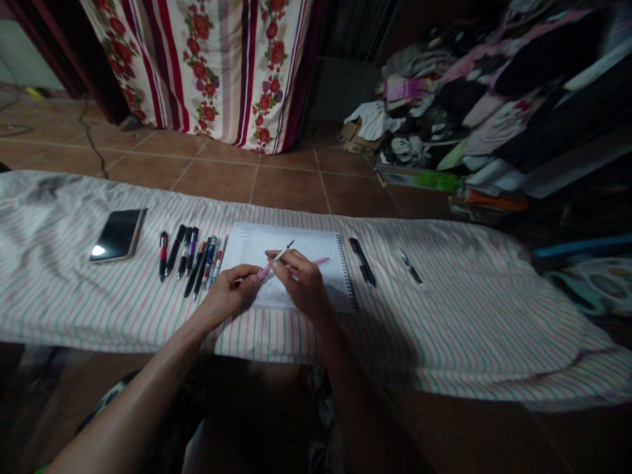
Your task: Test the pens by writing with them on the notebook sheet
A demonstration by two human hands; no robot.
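Note:
Over an open spiral notebook [340, 283], both my hands meet on a slim pen. My left hand [236, 286] pinches its pink pen barrel [263, 272]. Fingers of my right hand [301, 276] close on a white pen refill [282, 253] with a dark tip, which slants up and to the right from the barrel. Whether the refill sits inside the barrel is hard to tell. Another pink pen part [322, 261] lies on the page just beyond my right hand, partly hidden by it.
Several pens [191, 253] lie in a row left of the notebook, with a phone [118, 235] farther left. To the right are a black pen [363, 262] and a disassembled-looking pen [411, 266]. A striped cloth [469, 316] covers the surface; clothes [484, 99] are heaped behind.

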